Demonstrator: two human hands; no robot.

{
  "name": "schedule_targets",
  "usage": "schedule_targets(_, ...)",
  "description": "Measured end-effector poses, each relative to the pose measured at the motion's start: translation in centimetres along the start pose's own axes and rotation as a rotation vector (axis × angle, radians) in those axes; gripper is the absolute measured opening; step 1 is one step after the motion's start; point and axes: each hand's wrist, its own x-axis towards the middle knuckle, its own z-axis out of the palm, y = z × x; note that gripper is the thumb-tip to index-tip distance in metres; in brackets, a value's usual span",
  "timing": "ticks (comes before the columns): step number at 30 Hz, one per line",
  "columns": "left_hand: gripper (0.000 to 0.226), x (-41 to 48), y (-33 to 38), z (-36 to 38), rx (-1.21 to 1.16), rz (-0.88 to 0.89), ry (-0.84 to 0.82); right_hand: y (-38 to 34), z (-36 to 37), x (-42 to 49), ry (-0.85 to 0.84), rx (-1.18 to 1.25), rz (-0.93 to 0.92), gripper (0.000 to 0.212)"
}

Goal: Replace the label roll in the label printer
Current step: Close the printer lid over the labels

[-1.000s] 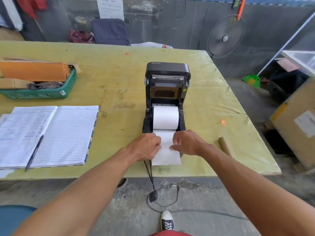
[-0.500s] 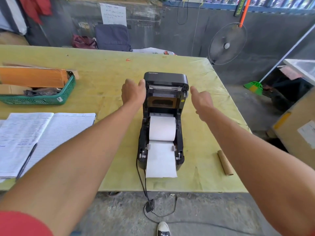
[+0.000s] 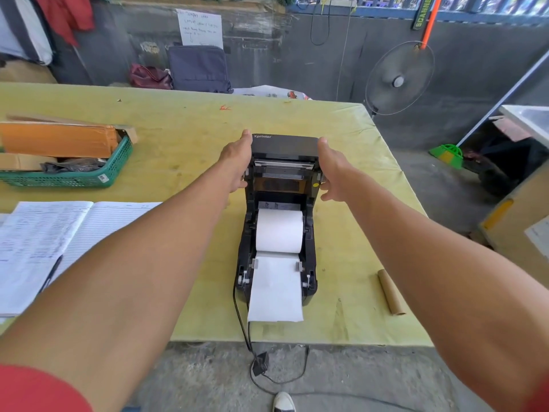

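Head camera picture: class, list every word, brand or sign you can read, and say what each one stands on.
"Xprinter": on the raised lid of the label printer.
"SCANNER": on the green hanging sign, its top cut off.
Handwritten paper notice on the wall: too blurred to read.
Open notebook: writing too small.
Sticker on the green basket: unreadable.

Left of us: green plastic basket (image 3: 71, 178) holding an orange cardboard box (image 3: 59, 139)
Nearer us: open lined notebook (image 3: 68, 233), black pen (image 3: 50, 275) lying on it
Beyond our table: round wire fan (image 3: 399, 78)
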Motion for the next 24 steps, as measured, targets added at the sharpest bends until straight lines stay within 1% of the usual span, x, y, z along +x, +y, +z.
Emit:
schedule_targets(5,0.061,-2.3,-1.1,-1.0,-0.012,0.022,0.013,1.2,0.2,-2.2,0.038,0.008,0.009,0.072)
schedule_targets(9,0.057,-4.4,-2.8,-1.9,-0.006,0.002,-0.014,3.1,0.8,-4.4,0.094,0.003,0.027,0.072)
schedule_targets(15,0.062,-7.9,-6.8,-2.8,0.008,-0.065,-0.048,8.0,2.4,-8.1,0.175,0.025,0.055,0.072)
schedule_targets(18,0.057,-9.4,-9.4,-2.5,0.017,-0.059,-0.002,10.6,3.2,-9.4,0.176,0.050,0.072,0.071)
schedule_targets(21,0.038,-10.5,-11.6,-2.3,0.032,-0.056,0.028,12.8,3.6,-10.3,0.186,0.046,0.079,0.061)
schedule_targets(24,0.029,-10.7,-13.3,-2.1,0.026,-0.081,0.056,14.3,4.0,-10.9,0.186,0.047,0.091,0.044)
